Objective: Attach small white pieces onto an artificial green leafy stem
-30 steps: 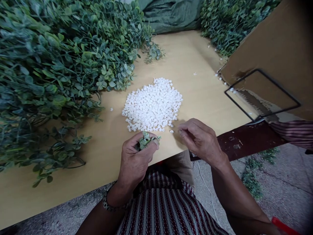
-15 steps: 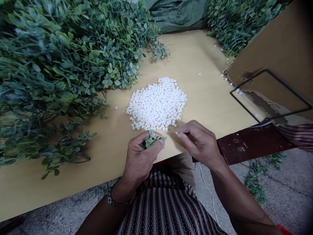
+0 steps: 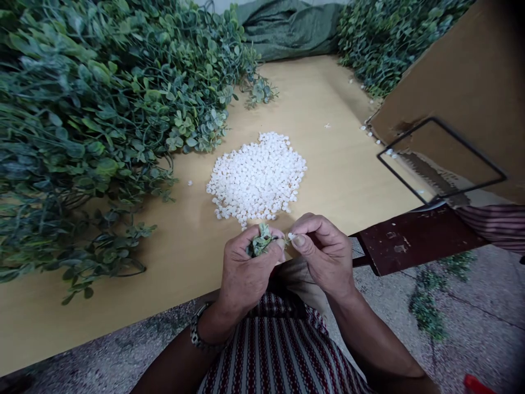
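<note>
My left hand (image 3: 245, 266) is closed around a small green leafy sprig (image 3: 261, 243), held over the near edge of the tan table (image 3: 328, 98). My right hand (image 3: 324, 251) pinches a tiny white flower piece (image 3: 291, 236) between thumb and forefinger, right beside the sprig's tip. The two hands almost touch. Just beyond them lies a heap of small white flower pieces (image 3: 257, 176) on the tabletop.
A large mass of artificial green foliage (image 3: 94, 120) covers the left of the table. More foliage (image 3: 381, 38) lies at the back right, beside a brown cardboard box (image 3: 463, 82) with a black wire frame (image 3: 441, 158). A green sack (image 3: 287, 27) lies at the back.
My right hand picked a white piece from the edge of the heap and moved left to meet the left hand. The left hand kept the sprig and shifted slightly right.
</note>
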The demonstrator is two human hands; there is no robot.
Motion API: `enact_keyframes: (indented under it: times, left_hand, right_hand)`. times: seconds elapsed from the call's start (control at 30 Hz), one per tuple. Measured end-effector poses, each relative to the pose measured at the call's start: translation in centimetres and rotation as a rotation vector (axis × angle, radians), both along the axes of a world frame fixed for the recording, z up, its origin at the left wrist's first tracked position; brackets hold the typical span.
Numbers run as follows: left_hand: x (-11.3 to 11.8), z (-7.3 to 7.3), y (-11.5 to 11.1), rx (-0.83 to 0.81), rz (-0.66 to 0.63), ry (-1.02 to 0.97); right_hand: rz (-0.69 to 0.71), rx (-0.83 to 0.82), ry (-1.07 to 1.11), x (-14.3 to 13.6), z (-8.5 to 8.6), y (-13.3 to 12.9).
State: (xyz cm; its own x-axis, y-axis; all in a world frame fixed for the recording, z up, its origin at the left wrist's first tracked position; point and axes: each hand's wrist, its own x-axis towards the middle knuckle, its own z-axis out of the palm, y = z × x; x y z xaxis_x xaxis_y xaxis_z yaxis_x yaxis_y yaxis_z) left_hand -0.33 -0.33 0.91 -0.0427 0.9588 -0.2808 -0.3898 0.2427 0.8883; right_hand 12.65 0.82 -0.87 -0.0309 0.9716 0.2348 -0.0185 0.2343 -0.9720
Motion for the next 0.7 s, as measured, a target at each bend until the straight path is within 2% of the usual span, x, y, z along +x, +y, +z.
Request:
enact_keyframes:
  times: [0.23,0.4,0.7]
  left_hand:
    - [0.3,0.2,0.0,-0.017,0.015,-0.045]
    - [0.6,0.0,0.0,0.002,0.024,-0.032]
    - [0.8,-0.4,-0.1,0.021,0.048,0.051]
  right_hand:
    - [0.011,-0.037,0.188,-0.2,-1.4,-0.2]
    - [-0.020,-0.039,0.218,-0.3,-1.7,-0.3]
    - [-0.117,0.070,0.039,-0.4,-1.5,-0.6]
